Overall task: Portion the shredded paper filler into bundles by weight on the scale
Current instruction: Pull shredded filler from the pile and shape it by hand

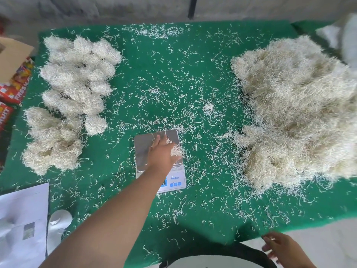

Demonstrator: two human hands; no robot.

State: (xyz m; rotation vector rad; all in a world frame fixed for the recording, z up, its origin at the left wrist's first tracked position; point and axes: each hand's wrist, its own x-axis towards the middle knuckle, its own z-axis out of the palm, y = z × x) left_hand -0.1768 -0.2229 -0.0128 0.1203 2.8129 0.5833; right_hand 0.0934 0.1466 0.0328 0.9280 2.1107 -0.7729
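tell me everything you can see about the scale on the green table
The small digital scale has a square, shiny steel-looking platform and a white front panel with blue buttons; its display is mostly hidden by the forearm. It sits flat near the middle of the green cloth-covered table. The left hand rests on the platform with straight fingers, over a small tuft of pale shredded paper. Loose strands lie around it.

Left hand (pixel 162 149) flat on the scale (pixel 142 149) amid shreds (pixel 176 151); right hand (pixel 280 246) at the table (pixel 193 74) edge.

Bright, even daylight, soft shadows. Mild glare on scale (pixel 157 147) pan. Wide-angle bowing at edges; table (pixel 193 74) rim curves. Blur at 1 and 9 o'clock corners.
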